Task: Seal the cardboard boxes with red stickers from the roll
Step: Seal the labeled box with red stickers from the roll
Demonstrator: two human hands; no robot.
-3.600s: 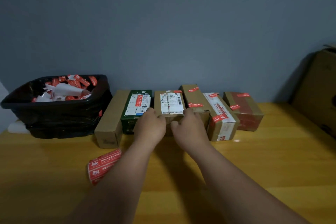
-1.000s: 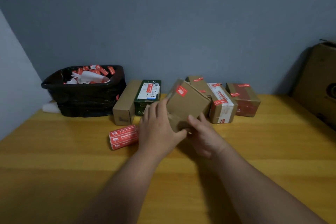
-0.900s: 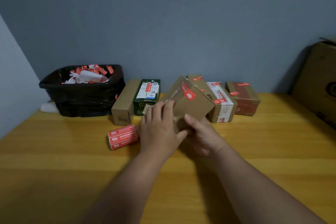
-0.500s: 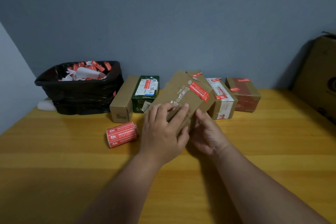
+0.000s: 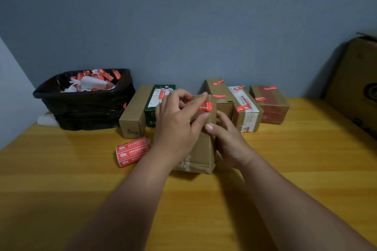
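While your left hand (image 5: 175,126) and right hand (image 5: 228,140) grip cardboard box (image 5: 201,149) upright on table (image 5: 285,169), left fingers curl at red sticker (image 5: 205,106) on top; sticker roll (image 5: 132,152) just left.

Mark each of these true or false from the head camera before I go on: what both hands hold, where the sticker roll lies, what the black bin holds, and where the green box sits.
1. Both hands grip the same cardboard box. True: left hand, right hand.
2. The held box bears no sticker. False: a red sticker sits near its top.
3. The sticker roll lies on the table, left of the held box. True.
4. The black bin holds only white paper. False: red stickers are mixed in.
5. The green box stands at the row's right end. False: a reddish box does.
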